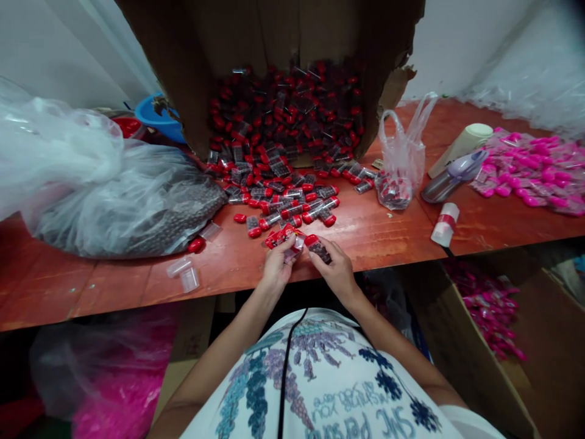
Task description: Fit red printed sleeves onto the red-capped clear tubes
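Over the table's front edge, my left hand (278,263) is closed on a small red printed wrapper (284,234) with a clear part. My right hand (337,268) grips a red-capped clear container (317,246) filled with dark beads, its cap pointing toward the wrapper. The two hands are close together. Just beyond them lies a loose spread of similar red-capped containers (292,210), running back into a heap (287,116) inside a large cardboard box (393,91) tipped on its side.
Left of my hands sits a big clear bag of dark beads (150,201), with empty clear containers (189,279) near the edge. To the right stand a small plastic bag (397,164), a purple-lidded bottle (452,177), a white roll (445,224) and a pink pile (530,167).
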Demonstrator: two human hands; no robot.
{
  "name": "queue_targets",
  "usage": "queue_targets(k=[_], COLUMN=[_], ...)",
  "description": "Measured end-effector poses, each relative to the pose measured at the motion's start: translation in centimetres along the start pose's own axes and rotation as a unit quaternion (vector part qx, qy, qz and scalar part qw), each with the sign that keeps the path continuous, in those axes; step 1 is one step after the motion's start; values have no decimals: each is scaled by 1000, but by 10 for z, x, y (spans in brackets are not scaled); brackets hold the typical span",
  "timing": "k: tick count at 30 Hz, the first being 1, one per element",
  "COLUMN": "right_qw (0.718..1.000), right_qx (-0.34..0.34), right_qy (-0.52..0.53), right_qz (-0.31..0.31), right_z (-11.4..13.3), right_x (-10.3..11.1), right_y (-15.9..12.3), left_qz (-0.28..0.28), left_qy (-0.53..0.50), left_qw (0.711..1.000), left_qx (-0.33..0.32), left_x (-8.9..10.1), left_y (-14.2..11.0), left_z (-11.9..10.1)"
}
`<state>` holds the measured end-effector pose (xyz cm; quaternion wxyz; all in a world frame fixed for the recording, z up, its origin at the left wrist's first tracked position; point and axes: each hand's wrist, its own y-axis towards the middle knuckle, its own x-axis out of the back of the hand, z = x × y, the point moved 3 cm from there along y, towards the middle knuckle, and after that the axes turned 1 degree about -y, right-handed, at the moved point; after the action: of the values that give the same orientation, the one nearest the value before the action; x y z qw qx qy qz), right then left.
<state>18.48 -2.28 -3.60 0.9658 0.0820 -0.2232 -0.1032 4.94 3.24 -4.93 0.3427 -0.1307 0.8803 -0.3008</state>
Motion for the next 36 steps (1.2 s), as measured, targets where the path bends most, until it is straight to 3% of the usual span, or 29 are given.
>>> queue_targets(k=[18, 27, 36], right_qw=[999, 999, 995], right_qx=[5, -6, -46], right_qy=[11, 53, 82], right_qz=[42, 9, 15], right_z=[-1, -2, -11], right_x=[-3, -3, -5], right_y=[-8, -8, -11], left_qz=[6, 19, 32], left_qy=[-13, -9, -4], left_qw=[1000, 1000, 999], left_qx=[-26, -6, -13], left_x=[-1, 1, -3], left_y=[-3, -5, -7], left_z=[-1, 5, 5])
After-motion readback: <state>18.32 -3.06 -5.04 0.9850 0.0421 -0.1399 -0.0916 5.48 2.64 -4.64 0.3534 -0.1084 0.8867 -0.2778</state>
